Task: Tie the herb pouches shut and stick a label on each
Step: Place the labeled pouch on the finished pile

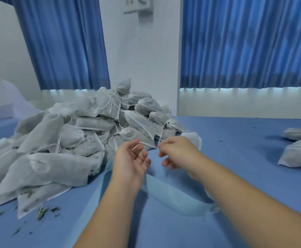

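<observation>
A big heap of grey-white herb pouches [71,133] with white drawstrings covers the left and middle of the blue table. My right hand [176,151] pinches a thin white drawstring [161,135] that runs up to a pouch [173,123] at the heap's right edge. Another white pouch [192,139] lies just behind that hand. My left hand [131,161] hovers palm up beside it, fingers relaxed, with a bit of string lying across the fingers.
A small group of pouches [299,149] lies at the far right. A light blue fabric strip [173,196] curls on the table [235,158] under my forearms. Loose herb bits [44,211] are scattered at the front left. Blue curtains hang behind.
</observation>
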`<state>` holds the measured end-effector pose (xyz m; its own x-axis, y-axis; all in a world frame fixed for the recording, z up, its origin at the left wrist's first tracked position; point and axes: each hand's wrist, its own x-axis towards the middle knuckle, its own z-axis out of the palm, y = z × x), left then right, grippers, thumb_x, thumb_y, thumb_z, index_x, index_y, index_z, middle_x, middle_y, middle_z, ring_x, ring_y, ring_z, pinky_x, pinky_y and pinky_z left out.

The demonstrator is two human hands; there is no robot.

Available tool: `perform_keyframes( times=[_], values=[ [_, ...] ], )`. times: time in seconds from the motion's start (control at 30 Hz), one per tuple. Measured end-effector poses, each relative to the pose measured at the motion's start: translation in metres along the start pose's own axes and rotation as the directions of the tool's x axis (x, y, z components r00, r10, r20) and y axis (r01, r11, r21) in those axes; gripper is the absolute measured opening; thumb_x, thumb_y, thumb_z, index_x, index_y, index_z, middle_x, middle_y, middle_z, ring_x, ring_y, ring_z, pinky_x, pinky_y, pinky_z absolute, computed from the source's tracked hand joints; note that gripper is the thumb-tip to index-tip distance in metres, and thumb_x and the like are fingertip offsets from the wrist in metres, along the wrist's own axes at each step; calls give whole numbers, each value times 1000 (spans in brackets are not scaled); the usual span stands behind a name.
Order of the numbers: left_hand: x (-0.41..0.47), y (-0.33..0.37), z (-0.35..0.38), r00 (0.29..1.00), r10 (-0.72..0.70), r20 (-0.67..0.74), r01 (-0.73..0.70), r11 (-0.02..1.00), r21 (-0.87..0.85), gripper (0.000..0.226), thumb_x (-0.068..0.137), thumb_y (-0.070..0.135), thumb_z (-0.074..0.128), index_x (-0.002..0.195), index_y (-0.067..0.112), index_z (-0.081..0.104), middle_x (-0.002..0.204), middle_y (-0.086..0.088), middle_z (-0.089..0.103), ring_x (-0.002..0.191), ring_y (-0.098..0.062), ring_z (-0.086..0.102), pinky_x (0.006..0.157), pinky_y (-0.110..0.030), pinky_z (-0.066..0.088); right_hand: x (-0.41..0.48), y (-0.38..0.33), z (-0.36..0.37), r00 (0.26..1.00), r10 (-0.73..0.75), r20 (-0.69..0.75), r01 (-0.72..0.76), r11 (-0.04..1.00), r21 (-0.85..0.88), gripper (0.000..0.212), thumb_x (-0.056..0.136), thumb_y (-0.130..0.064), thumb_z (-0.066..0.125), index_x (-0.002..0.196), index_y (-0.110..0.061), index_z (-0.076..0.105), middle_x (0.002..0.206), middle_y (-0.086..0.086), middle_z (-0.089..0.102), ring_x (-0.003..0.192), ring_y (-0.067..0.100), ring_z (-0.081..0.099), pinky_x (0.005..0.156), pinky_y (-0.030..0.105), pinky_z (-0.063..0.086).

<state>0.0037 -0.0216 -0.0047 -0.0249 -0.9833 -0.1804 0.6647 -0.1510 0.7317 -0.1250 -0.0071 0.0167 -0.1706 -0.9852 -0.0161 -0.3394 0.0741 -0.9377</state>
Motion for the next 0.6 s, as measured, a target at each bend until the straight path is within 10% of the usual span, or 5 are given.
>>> perform_keyframes(
  times=[0.23,0.6],
  values=[
    [14,14,-14,989,12,-148,-33,990,-139,10,90,17,52,87,11,59,70,0,54,52,-13,49,48,-22,41,55,-23,55,916,-354,187,383,639,-667,52,86,-19,58,136,-19,43,133,10,43,114,29,54,94,38,47],
    [21,22,-15,971,-5,-237,-34,986,-163,9,89,18,51,86,14,59,72,3,52,51,-12,45,48,-21,38,92,-48,97,898,-436,61,231,350,-908,35,88,-10,52,122,-16,50,122,5,54,107,28,59,67,34,35]
  ],
)
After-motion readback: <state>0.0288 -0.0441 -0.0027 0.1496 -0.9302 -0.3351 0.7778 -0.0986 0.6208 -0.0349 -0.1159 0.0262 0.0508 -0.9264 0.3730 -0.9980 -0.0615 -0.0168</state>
